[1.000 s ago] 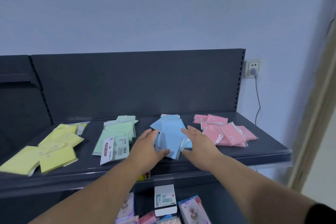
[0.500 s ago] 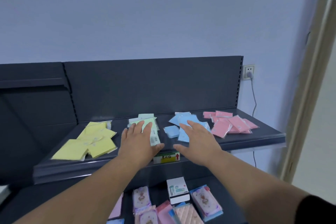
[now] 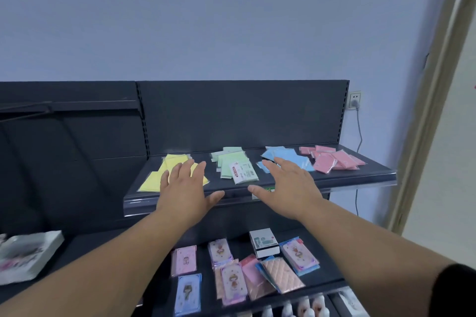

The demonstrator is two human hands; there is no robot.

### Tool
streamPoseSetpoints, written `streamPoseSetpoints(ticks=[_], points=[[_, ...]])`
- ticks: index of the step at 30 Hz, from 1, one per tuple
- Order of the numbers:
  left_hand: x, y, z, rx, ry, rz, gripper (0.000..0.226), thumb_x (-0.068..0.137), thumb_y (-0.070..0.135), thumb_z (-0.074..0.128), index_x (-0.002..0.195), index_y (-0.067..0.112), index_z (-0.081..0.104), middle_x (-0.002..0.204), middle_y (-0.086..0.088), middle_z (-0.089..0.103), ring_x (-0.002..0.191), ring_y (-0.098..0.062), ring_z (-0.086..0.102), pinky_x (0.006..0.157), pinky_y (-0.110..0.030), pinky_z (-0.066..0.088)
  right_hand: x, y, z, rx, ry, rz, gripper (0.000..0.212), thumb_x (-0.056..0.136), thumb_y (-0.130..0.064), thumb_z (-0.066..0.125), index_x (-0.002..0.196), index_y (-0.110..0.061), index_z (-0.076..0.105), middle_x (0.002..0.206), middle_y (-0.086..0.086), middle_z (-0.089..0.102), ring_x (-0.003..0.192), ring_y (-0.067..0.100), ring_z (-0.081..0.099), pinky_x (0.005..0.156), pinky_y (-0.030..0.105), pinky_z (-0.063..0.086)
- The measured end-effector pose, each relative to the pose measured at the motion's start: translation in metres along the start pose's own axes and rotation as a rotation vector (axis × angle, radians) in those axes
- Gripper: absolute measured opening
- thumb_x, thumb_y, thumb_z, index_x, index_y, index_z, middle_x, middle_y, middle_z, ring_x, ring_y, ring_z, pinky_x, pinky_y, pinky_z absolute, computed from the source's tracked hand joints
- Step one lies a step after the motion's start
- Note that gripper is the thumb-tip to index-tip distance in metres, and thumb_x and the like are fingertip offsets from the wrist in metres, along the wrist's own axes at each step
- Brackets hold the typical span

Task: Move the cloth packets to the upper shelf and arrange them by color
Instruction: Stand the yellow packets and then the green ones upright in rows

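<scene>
On the dark upper shelf (image 3: 360, 178) cloth packets lie in four colour groups: yellow packets (image 3: 154, 180) at the left, green packets (image 3: 231, 162), blue packets (image 3: 286, 156), and pink packets (image 3: 332, 161) at the right. One green packet lies label side up (image 3: 243, 174) at the front. My left hand (image 3: 186, 190) hovers flat with spread fingers in front of the yellow pile, covering part of it. My right hand (image 3: 288, 185) is spread the same way in front of the blue pile. Both hands hold nothing.
The lower shelf (image 3: 108, 242) carries patterned packets (image 3: 233, 280), a quilted pink pouch (image 3: 282, 274) and a small white box (image 3: 264, 242). A white bag (image 3: 25, 255) lies at the lower left. A wall socket with a cable (image 3: 355, 103) and a door frame (image 3: 432, 100) are at the right.
Both hands have drawn back from the blue and green piles toward the shelf's front edge and spread apart. The view has pulled back, so the lower shelf shows more.
</scene>
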State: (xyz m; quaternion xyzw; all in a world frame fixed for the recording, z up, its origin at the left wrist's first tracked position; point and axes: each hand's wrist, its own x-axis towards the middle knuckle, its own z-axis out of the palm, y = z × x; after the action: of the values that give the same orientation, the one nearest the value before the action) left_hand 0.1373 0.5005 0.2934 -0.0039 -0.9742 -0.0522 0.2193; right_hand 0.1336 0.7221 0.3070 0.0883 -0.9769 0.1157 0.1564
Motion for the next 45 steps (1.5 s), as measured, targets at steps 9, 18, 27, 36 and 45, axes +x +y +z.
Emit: streamPoseSetpoints(ticks=[9, 18, 27, 36, 45], points=[[-0.027, -0.007, -0.020, 0.006, -0.007, -0.092, 0.080, 0.087, 0.070, 0.039, 0.150, 0.028, 0.014, 0.159, -0.001, 0.012, 0.146, -0.022, 0.007, 0.118, -0.044, 0.004, -0.019, -0.005, 0.005, -0.046, -0.091, -0.067, 0.081, 0.084, -0.077, 0.035, 0.151, -0.034, 0.021, 0.160, 0.000, 0.020, 0.147, 0.021, 0.019, 0.119, 0.046, 0.020], [-0.025, -0.049, -0.011, 0.059, -0.009, -0.211, 0.079, 0.088, 0.068, 0.039, 0.150, 0.026, 0.016, 0.158, -0.002, 0.015, 0.146, -0.022, 0.011, 0.118, -0.045, 0.008, 0.013, -0.032, 0.034, -0.014, -0.128, -0.169, 0.080, 0.083, -0.078, 0.035, 0.150, -0.036, 0.022, 0.160, -0.002, 0.022, 0.146, 0.021, 0.021, 0.118, 0.045, 0.022], [0.034, -0.158, 0.032, 0.057, -0.052, -0.198, 0.079, 0.088, 0.069, 0.036, 0.150, 0.025, 0.017, 0.158, -0.001, 0.016, 0.145, -0.021, 0.014, 0.117, -0.042, 0.010, 0.081, -0.111, 0.099, 0.053, -0.158, -0.113, 0.078, 0.085, -0.074, 0.038, 0.150, -0.034, 0.026, 0.159, -0.002, 0.023, 0.143, 0.020, 0.028, 0.115, 0.041, 0.028], [0.104, -0.224, 0.081, -0.072, -0.212, -0.063, 0.074, 0.091, 0.063, 0.038, 0.151, 0.024, 0.017, 0.156, 0.001, 0.025, 0.143, -0.019, 0.021, 0.118, -0.041, 0.014, 0.145, -0.163, 0.146, 0.065, -0.205, 0.125, 0.075, 0.087, -0.066, 0.046, 0.149, -0.029, 0.027, 0.155, 0.000, 0.030, 0.136, 0.022, 0.039, 0.107, 0.040, 0.038], [0.143, -0.217, 0.101, -0.338, -0.480, -0.038, 0.086, 0.084, 0.056, 0.059, 0.151, 0.032, 0.011, 0.145, 0.004, 0.045, 0.131, -0.021, 0.043, 0.114, -0.041, 0.024, 0.171, -0.155, 0.150, 0.197, -0.250, 0.221, 0.082, 0.067, -0.038, 0.078, 0.138, -0.030, 0.037, 0.129, 0.004, 0.045, 0.105, 0.020, 0.056, 0.089, 0.032, 0.050]])
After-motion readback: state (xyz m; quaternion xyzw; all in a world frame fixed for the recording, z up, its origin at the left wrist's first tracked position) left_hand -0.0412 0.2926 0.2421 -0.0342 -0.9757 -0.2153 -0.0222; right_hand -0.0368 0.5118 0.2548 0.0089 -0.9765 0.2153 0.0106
